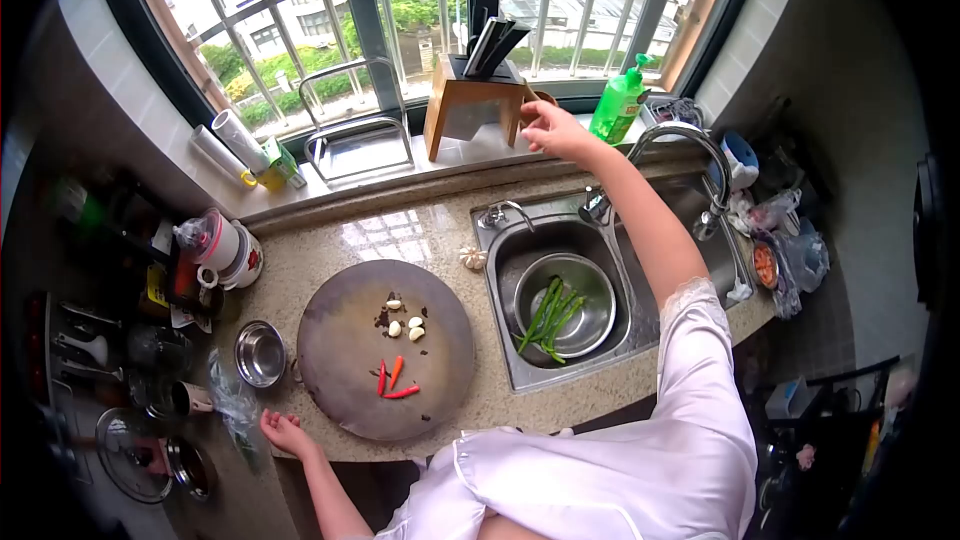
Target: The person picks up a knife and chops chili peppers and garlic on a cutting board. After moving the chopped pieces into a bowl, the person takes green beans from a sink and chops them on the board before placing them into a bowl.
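My right hand [560,134] is raised over the windowsill, just right of a wooden knife block [478,90] with black-handled knives [495,45]. Its fingers are apart and hold nothing that I can see. Low on the left, my left hand [284,433] hangs open, fingers loosely bent, near the counter's front edge and a clear plastic bag [232,402]. Between the hands lies a round cutting board [335,340]. Several peeled garlic cloves [394,329] and red chillies [401,392], one more orange, rest on it, with dark wet spots around the garlic.
In the sink [505,360], a metal bowl [600,315] holds green peppers [548,320]. A garlic bulb [472,258] lies beside the sink. A steel bowl [260,354] stands left of the board. A curved faucet [715,155] and green soap bottle [618,108] are at the right.
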Motion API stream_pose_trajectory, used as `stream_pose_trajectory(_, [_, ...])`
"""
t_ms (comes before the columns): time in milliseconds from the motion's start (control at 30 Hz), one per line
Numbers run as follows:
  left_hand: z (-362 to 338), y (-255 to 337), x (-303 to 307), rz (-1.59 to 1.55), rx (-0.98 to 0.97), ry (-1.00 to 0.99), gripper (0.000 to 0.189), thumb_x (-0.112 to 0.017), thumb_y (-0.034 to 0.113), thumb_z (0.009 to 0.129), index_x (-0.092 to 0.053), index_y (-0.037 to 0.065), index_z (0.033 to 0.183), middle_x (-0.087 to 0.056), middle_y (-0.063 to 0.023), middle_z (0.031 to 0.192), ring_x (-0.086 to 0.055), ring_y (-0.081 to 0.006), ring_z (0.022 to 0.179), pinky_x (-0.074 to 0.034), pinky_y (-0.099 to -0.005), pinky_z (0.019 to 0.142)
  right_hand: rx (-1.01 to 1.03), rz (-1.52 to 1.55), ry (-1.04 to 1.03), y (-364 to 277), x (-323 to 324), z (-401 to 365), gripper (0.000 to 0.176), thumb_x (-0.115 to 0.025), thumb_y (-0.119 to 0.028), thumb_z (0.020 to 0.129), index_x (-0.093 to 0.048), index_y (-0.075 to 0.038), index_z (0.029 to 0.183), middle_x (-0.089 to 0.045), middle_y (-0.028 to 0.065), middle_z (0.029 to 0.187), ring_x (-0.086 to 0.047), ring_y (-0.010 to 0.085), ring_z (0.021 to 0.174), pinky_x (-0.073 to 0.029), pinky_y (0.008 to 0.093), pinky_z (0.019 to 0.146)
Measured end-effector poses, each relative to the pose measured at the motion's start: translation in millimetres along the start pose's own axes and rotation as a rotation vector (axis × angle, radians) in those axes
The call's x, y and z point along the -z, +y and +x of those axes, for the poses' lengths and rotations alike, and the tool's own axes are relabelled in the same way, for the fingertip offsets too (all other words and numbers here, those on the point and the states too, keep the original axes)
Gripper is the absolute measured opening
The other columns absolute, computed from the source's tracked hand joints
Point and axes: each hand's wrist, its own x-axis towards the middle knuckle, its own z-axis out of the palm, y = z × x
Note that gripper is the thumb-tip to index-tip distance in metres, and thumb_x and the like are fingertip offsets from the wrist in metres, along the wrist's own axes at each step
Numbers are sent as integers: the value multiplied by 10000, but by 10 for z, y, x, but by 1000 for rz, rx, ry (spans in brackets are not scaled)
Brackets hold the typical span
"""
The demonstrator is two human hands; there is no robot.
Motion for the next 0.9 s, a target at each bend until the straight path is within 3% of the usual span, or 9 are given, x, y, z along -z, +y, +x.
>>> stream_pose_trajectory(67, [-171,16,257,65,-14,-23,298,-477,38,945,-504,66,1240,-501,-62,1105,-551,-133,783,-485,-251,661,-7,127,58,-134,-151,141,658,-682,-195,890,-344,-41,1434,-587,140,1132,-667,191,813,-521,307,620])
stream_pose_trajectory(100, [-389,63,-188,46,-27,-2,298,-477,38,945,-504,66,1240,-501,-62,1105,-551,-133,783,-485,-251,661,27,220,141,-211,166,640,704,-679,-176,888,-289,-45,1458,-583,157,1136,-665,195,810,-529,312,629])
stream_pose_trajectory(200, [-710,44,-54,82,-3,-10,273,-451,12,942,-523,49,1203,-526,-50,1030,-545,-119,739,-475,-240,630,77,325,257,-286,161,1005,789,-690,-132,872,-202,-38,1484,-599,173,1098,-666,204,793,-540,320,630])
stream_pose_trajectory(300, [-866,-5,28,123,-12,-72,272,-431,-10,939,-533,45,1185,-535,-37,969,-539,-108,710,-466,-232,605,107,442,286,-309,197,1242,489,-714,-135,863,-457,21,1249,-637,140,1000,-676,188,712,-515,289,580])
stream_pose_trajectory(400, [-963,35,-10,143,17,-48,291,-423,-23,936,-526,53,1197,-533,-34,949,-536,-103,698,-462,-229,591,177,342,300,-254,248,1384,272,-712,-143,876,-551,-4,1046,-652,94,878,-674,159,664,-498,265,554])
stream_pose_trajectory(500, [-1017,125,-128,99,0,-15,319,-423,-31,928,-510,67,1219,-534,-32,937,-530,-97,686,-466,-222,577,269,381,232,-232,278,1421,176,-694,-137,897,-575,-36,977,-650,52,806,-664,135,634,-483,249,537])
stream_pose_trajectory(633, [-1047,220,-331,124,-37,-77,379,-421,-51,927,-467,73,1283,-535,-44,953,-541,-103,690,-469,-225,577,322,650,254,-417,273,1438,137,-669,-137,925,-578,-82,1011,-650,18,811,-650,122,631,-487,238,539])
stream_pose_trajectory(700, [-1050,272,-436,126,-49,-114,410,-419,-62,925,-443,74,1311,-536,-53,964,-549,-107,696,-470,-230,584,355,751,254,-599,378,1418,158,-657,-156,939,-548,-103,1041,-708,48,922,-613,81,614,-474,215,534])
stream_pose_trajectory(900, [-1139,428,-647,70,-43,-180,461,-431,-77,919,-400,83,1351,-538,-62,988,-553,-104,700,-480,-225,592,556,829,274,-1083,973,1396,144,-648,-146,945,-544,-77,1017,-717,73,935,-487,35,552,-433,178,516])
